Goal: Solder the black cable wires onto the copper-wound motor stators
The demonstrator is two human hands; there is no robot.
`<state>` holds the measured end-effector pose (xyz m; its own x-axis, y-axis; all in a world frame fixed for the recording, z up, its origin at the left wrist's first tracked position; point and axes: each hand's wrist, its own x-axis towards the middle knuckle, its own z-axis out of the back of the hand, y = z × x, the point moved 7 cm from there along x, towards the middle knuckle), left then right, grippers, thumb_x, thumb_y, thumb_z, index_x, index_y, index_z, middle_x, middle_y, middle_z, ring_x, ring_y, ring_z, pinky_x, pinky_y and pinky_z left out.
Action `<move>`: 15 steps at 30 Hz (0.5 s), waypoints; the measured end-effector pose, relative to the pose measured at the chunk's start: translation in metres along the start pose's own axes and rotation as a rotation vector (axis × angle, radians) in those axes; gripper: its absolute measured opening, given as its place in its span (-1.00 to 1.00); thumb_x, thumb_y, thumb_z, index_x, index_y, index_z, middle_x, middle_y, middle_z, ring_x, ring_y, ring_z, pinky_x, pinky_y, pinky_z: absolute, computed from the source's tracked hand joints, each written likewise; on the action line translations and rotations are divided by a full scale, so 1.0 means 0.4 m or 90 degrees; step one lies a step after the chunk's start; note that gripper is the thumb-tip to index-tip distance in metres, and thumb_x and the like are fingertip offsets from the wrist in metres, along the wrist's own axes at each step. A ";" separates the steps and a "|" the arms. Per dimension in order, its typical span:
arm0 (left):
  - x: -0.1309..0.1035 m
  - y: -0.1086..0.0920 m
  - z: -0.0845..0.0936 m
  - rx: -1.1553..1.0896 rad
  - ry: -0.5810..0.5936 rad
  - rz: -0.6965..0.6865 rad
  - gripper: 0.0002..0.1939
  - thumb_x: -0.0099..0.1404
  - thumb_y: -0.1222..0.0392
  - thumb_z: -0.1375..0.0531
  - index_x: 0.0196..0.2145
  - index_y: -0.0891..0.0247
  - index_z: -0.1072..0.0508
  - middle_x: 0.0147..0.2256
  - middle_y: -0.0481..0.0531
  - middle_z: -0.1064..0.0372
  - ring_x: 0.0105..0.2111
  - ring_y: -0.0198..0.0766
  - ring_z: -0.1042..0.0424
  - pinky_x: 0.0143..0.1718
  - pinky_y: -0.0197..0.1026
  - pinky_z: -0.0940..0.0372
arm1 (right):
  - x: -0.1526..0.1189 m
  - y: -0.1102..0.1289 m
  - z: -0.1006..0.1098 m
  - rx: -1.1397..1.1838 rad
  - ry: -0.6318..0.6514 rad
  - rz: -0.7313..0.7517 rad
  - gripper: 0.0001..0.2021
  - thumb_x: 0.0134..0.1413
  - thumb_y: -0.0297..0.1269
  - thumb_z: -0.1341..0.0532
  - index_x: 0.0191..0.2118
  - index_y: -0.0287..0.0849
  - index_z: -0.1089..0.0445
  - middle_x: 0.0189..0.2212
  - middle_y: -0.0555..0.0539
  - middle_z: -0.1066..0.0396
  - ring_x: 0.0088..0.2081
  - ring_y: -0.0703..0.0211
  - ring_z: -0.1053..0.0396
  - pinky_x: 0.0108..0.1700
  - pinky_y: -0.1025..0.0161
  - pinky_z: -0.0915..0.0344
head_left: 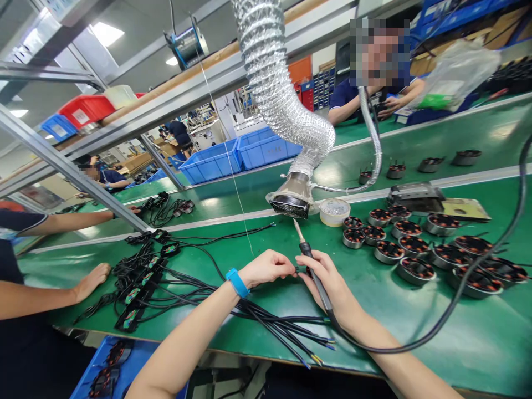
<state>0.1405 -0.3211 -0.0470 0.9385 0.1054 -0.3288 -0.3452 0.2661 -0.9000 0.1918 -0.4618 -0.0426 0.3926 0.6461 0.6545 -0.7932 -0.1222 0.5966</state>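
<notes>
My right hand (328, 280) is closed around a soldering iron (313, 260), its tip pointing up and away toward the fume hood nozzle (293, 197). Thumb and fingertips of my left hand (268, 267), with a blue band on the wrist, pinch a small dark piece (297, 270) that looks like a black cable's end. The fingertips of both hands meet at this piece. Beneath my left forearm lies a bundle of black cables (266, 316) with blue and yellow wire ends. A thin solder wire (233, 172) hangs from a spool (188, 47) to just beyond my left hand.
Several round motor stators (411, 245) stand on the green bench (415, 332) at right, near a roll of tape (334, 211). The iron's cord (453, 310) loops at right. Circuit boards (139, 291) with cables lie left, beside a co-worker's hand (93, 281). Another person sits opposite.
</notes>
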 end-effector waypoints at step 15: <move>-0.010 0.025 -0.029 -0.130 -0.009 -0.021 -0.54 0.12 -0.13 -0.32 -0.35 0.42 -0.58 -0.66 -0.21 0.01 -0.65 -0.51 0.15 -0.59 -0.28 0.27 | 0.001 0.017 -0.001 0.021 -0.036 -0.003 -0.68 0.36 -0.45 -0.05 0.14 -0.02 -0.24 -0.01 -0.12 -0.22 -0.17 0.28 -0.47 -0.06 0.33 -0.44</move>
<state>0.1336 -0.3301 -0.0580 0.9486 0.1141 -0.2951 -0.3040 0.0705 -0.9501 0.1864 -0.4622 -0.0387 0.4224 0.6032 0.6765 -0.7762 -0.1446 0.6137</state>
